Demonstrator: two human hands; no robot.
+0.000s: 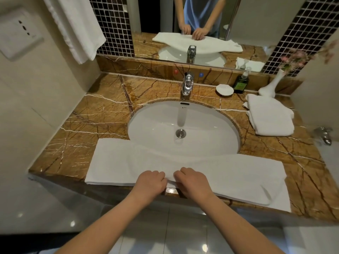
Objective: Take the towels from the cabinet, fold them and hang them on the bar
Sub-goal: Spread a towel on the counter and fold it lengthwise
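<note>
Towel (229, 173), long, white, lower centre of frame, spread along the counter (102, 114) front and overlapping the sink (156, 125) rim; left hand (149, 183) and right hand (193, 182) side by side, each pinching its near hem; risk: the unsupported middle sags into the basin and likely skews the fold.

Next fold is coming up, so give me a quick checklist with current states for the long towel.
1. Grip: left hand and right hand pinch the long towel's near edge at mid-length: ok.
2. Towel flat: middle dips over the sink: not ok.
3. Faucet off: ok.
4. Folded towel lies apart, at right: ok.
5. Room beside the hanging towel: cannot tell.
</note>
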